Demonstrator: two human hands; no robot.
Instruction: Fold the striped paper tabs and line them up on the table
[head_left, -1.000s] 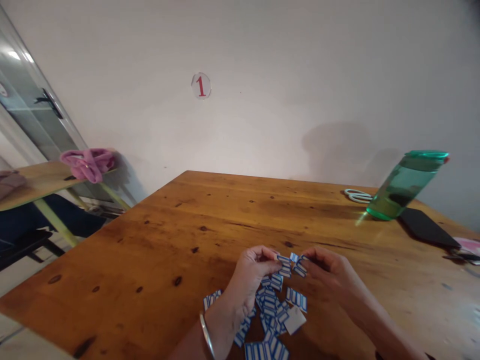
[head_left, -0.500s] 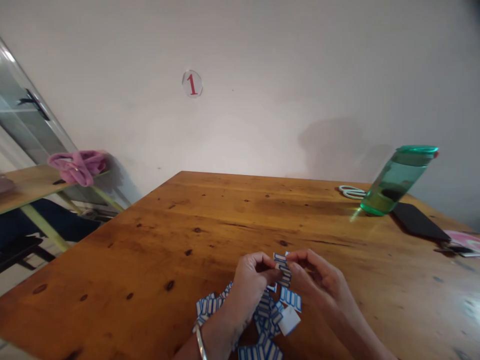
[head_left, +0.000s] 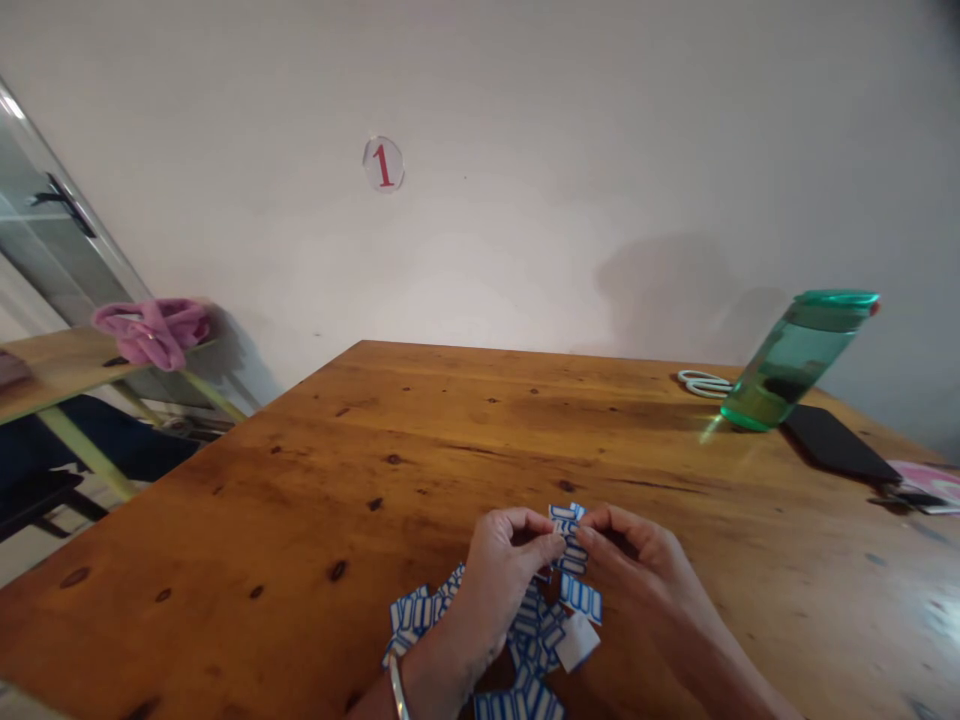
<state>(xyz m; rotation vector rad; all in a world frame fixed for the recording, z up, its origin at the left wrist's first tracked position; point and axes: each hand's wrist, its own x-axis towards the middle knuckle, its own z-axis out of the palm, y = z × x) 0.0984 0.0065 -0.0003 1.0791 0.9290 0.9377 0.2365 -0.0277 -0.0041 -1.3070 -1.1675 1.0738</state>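
Note:
Between my two hands are blue-and-white label stickers (head_left: 573, 553), small sheets printed with blue-framed blank boxes. My left hand (head_left: 504, 565) pinches a sticker at its left side with thumb and forefinger. From the right, my right hand (head_left: 643, 565) closes thumb and forefinger at the right edge of the same stickers. Below and between the wrists lies a loose pile of sticker sheets (head_left: 529, 640), partly hidden by my left forearm. One plain white square (head_left: 577, 641) lies face down on the pile's right side. More sheets (head_left: 420, 612) show left of my left wrist.
At the right of the wooden table (head_left: 420, 420) stands a green water bottle (head_left: 799, 360). A white coiled cable (head_left: 703, 384), a black phone-like slab (head_left: 840, 443) and a pink-and-white item (head_left: 930, 485) lie near it. A side table with a pink fluffy thing (head_left: 154, 332) is at left.
My right hand's thumb and forefinger have shifted slightly down along the stickers' edge. My left hand stays almost in place, and the pile looks unchanged.

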